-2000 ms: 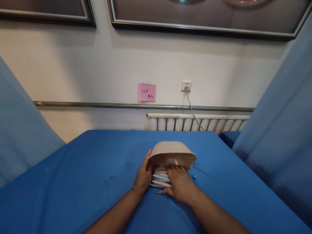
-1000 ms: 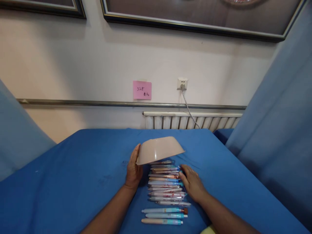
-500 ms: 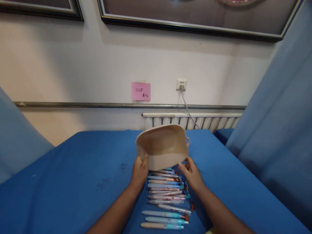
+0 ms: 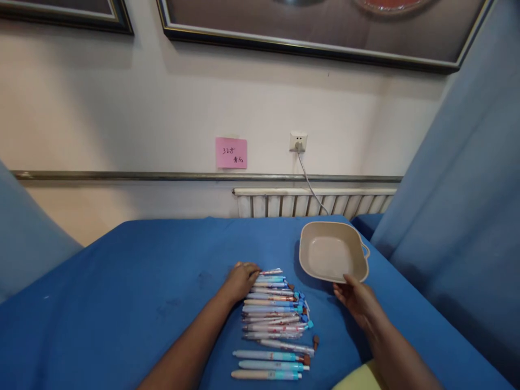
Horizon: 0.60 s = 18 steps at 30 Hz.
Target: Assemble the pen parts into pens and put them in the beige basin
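Several pens (image 4: 274, 319) lie in a loose row on the blue-covered table (image 4: 122, 303), most with pale bodies and blue or brown caps. My left hand (image 4: 240, 280) rests on the far left end of the row, fingers curled over the top pens. My right hand (image 4: 355, 299) grips the near rim of an empty beige square bowl (image 4: 331, 254) with a small side handle, holding it upright just above the table to the right of the pens.
A white radiator (image 4: 312, 203) runs along the wall behind the table. A cable hangs from a wall socket (image 4: 298, 142) beside a pink note (image 4: 231, 153). Blue curtains (image 4: 459, 206) close in on both sides. A yellow object (image 4: 357, 379) shows at the bottom edge.
The bowl, upside down over the pens at first, was lifted, turned upright and carried right by my right hand. The pens now lie uncovered, and my left hand dropped onto them.
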Each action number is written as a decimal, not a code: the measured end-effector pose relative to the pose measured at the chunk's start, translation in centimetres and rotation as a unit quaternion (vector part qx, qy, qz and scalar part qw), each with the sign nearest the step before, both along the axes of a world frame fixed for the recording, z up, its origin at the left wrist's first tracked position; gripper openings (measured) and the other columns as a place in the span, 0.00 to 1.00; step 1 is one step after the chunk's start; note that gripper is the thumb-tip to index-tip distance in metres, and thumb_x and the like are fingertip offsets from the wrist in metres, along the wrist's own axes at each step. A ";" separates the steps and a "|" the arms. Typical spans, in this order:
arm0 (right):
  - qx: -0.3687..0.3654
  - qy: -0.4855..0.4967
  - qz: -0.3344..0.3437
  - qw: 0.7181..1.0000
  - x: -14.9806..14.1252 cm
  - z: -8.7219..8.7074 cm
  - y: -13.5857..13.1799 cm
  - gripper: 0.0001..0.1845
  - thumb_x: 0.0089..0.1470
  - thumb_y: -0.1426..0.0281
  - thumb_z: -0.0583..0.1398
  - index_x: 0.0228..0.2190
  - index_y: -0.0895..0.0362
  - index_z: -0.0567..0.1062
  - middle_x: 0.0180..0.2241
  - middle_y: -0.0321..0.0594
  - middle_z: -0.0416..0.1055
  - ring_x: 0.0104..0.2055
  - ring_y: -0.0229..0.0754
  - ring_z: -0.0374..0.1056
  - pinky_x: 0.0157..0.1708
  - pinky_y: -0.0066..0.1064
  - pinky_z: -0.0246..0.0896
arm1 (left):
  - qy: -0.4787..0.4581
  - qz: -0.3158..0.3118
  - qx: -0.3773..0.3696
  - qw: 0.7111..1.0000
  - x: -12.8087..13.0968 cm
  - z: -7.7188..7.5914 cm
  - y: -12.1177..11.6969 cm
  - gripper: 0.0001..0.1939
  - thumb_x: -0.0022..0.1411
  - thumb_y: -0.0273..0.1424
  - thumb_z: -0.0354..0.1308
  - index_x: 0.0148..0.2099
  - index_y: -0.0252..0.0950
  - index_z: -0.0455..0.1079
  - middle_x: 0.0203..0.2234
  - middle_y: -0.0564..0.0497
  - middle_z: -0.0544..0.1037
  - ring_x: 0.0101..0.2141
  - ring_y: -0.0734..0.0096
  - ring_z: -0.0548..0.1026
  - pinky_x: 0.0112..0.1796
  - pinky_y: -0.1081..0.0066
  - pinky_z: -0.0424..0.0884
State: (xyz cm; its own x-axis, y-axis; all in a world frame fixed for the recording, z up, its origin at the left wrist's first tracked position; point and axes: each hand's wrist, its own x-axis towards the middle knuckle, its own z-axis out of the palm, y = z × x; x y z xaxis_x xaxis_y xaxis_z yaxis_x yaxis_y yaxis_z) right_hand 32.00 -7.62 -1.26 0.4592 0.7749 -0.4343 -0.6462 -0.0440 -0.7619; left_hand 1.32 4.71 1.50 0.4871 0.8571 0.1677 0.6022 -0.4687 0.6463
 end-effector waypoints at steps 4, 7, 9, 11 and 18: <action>-0.003 0.042 0.007 0.999 -0.4 0.2 -1.1 0.04 0.51 0.72 0.60 0.32 0.58 0.69 0.24 0.36 0.72 0.25 0.37 0.72 0.23 0.25 0.70 | 0.025 -0.006 -0.002 1.000 -0.1 0.1 -0.7 0.10 0.54 0.34 0.55 0.36 0.42 0.77 0.33 0.50 0.80 0.37 0.62 0.74 0.47 0.65 0.61; -0.006 0.070 -0.004 0.998 -0.5 0.2 -1.9 0.09 0.50 0.70 0.62 0.35 0.56 0.68 0.26 0.35 0.71 0.28 0.38 0.73 0.24 0.25 0.70 | 0.032 -0.006 -0.006 0.999 -0.4 0.0 -0.8 0.11 0.53 0.32 0.55 0.38 0.41 0.76 0.34 0.49 0.79 0.37 0.61 0.74 0.43 0.67 0.63; -0.010 0.084 0.003 0.996 -0.3 0.3 -2.3 0.12 0.49 0.68 0.63 0.35 0.56 0.67 0.27 0.36 0.71 0.31 0.39 0.73 0.25 0.25 0.70 | 0.033 -0.011 -0.011 0.999 -0.6 0.0 -0.8 0.11 0.52 0.31 0.55 0.38 0.41 0.76 0.34 0.49 0.79 0.37 0.61 0.73 0.41 0.68 0.64; -0.009 0.091 0.009 0.996 0.0 0.5 -2.6 0.10 0.50 0.67 0.62 0.34 0.56 0.67 0.28 0.36 0.71 0.31 0.38 0.73 0.26 0.25 0.70 | 0.032 -0.017 -0.015 0.999 -0.7 0.1 -1.0 0.10 0.52 0.30 0.55 0.36 0.40 0.76 0.33 0.50 0.79 0.36 0.62 0.73 0.40 0.69 0.64; -0.026 -0.001 0.164 0.986 -3.2 2.7 -1.8 0.13 0.46 0.67 0.65 0.34 0.59 0.70 0.30 0.40 0.73 0.23 0.34 0.69 0.18 0.21 0.63 | 0.010 0.008 -0.007 1.000 -0.2 0.4 -1.8 0.09 0.56 0.31 0.52 0.34 0.38 0.73 0.30 0.51 0.77 0.35 0.64 0.72 0.38 0.70 0.64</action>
State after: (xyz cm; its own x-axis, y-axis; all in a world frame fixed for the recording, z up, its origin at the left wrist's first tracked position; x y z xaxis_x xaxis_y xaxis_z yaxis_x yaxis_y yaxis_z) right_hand 28.82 -9.43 1.45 0.1886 0.8584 -0.4770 -0.5897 -0.2893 -0.7540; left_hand 1.13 2.93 1.93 0.4759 0.8672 0.1467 0.6220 -0.4498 0.6409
